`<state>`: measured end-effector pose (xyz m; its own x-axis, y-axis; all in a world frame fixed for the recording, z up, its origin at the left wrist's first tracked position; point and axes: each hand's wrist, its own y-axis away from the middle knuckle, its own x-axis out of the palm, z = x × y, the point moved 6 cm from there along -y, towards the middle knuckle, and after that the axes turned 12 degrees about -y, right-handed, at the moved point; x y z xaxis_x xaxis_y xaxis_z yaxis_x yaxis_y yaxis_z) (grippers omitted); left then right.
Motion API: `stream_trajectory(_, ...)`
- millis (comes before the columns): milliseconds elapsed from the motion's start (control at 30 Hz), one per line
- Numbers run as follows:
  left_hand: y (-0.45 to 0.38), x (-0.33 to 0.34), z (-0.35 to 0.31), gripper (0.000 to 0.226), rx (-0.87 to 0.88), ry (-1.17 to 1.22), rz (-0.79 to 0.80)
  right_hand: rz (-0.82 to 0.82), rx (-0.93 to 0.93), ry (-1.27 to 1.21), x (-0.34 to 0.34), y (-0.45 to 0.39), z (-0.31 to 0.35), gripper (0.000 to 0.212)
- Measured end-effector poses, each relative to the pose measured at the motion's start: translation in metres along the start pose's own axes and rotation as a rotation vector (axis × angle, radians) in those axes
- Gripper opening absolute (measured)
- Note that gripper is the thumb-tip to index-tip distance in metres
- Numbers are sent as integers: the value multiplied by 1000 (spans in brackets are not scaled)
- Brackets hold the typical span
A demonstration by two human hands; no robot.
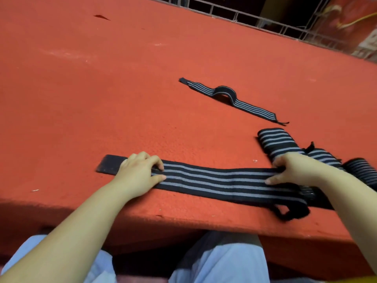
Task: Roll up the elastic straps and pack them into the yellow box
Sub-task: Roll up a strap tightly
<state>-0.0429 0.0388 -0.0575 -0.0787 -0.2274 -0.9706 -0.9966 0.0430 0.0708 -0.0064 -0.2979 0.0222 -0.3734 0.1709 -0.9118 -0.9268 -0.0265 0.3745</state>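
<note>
A long black elastic strap with grey stripes (220, 181) lies flat along the front of the red table (102, 78). Its plain black end points left and a loop hangs at its right end near the table edge. My left hand (138, 172) presses down on the strap's left part with bent fingers. My right hand (289, 170) pinches the strap's right part, fingers over the far edge and thumb on top. A second strap (240, 101) lies unrolled farther back with a hump in its middle. Rolled striped straps (275, 142) sit at the right.
Another striped roll (363, 170) lies at the far right edge of view. A white wire rack (265, 19) runs behind the table's far edge. A yellow sliver (365, 280) shows at the bottom right corner. My knees are under the table's front edge.
</note>
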Motion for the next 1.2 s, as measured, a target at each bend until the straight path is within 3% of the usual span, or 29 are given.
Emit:
stream_trajectory(33, -1, -2, -2, 18, -19, -19, 24, -13, -4, -23, -8, 2, -8, 34)
stream_trajectory(133, -7, -10, -25, 19, -60, -176, 66, -58, 0, -69, -18, 6, -25, 38)
stream_trajectory(233, -15, -11, -65, 34, -56, -430, 97, -97, 17, -40, -21, 6, -37, 37)
stream_trajectory(333, -23, -9, -94, 41, -72, -521, 154, -128, 28, -20, -27, 6, -50, 29)
stream_trajectory(433, -31, -9, -121, 39, -14, -503, 133, -205, 30, 3, -34, 6, -61, 22)
stream_trajectory(567, -42, -5, -154, 32, 109, -375, 101, -346, -50, -162, -38, 6, -53, 18)
stream_trajectory(733, -59, 4, -162, 29, 151, -213, 115, -240, -163, -267, -1, -11, -13, 19)
stream_trajectory(900, -85, 13, -141, 48, 75, -195, 143, -204, -254, -336, 37, -51, 25, 37)
stream_trajectory(1200, -180, 8, -106, 62, -18, -187, 123, -338, -152, -398, 30, -157, 58, 65)
